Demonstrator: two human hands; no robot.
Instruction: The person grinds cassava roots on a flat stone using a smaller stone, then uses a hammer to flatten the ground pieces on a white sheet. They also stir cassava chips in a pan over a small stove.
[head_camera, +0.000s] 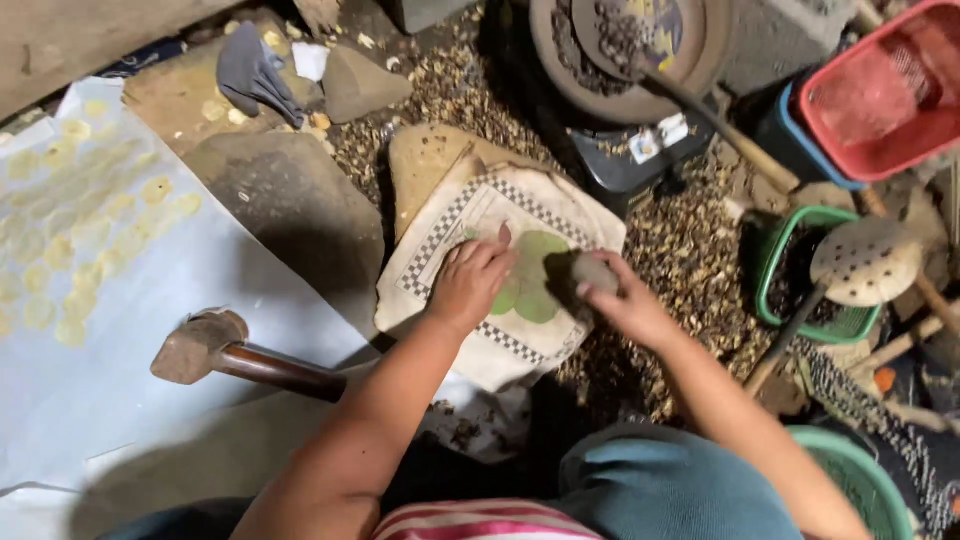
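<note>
Between my two hands, on the checkered cloth (440, 235) over a flat stone (425, 160), lies the green flattened disc (535, 275). My left hand (470, 283) presses flat, fingers spread, on its left edge; my right hand (625, 305) grips a small grey stone (594, 272) at its right edge, forearms converging.

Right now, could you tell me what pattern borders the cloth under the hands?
A black-and-white checkered border on the cream cloth, clearest in the head view.

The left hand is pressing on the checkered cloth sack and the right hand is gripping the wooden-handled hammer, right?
Not quite. The head view shows the right hand gripping a small grey stone; the wooden-handled hammer lies untouched on pale sheeting. The left hand does press the checkered cloth sack.
</note>
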